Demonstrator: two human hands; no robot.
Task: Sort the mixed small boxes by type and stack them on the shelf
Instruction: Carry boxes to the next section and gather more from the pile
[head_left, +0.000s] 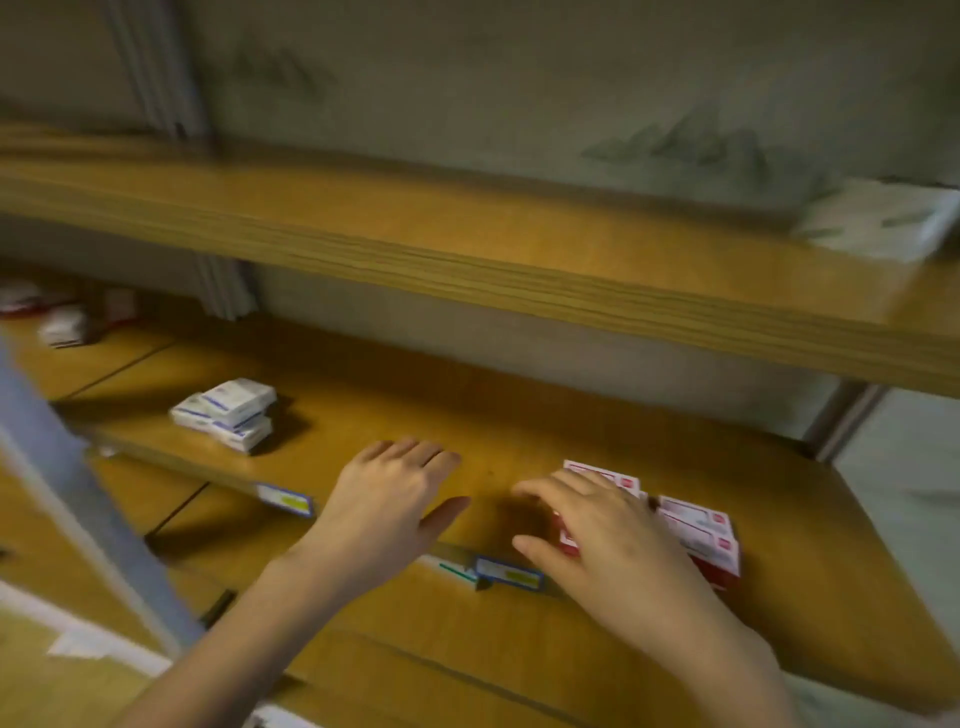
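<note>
While left hand (395, 499) spreads flat, right hand (613, 535) rests on rectangular red-white boxes (698, 527).

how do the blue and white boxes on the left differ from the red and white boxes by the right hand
Colour: the blue and white boxes have blue markings, the red and white boxes red ones.
Place: the blue set lies left, the red set right, on one shelf.
Touch: the blue set is untouched; the right hand rests on the red set.
Both are small flat stacks.

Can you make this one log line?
left hand: open over wooden shelf | right hand: resting on red-and-white cardboard boxes | blue-and-white cardboard boxes: stacked left
</note>
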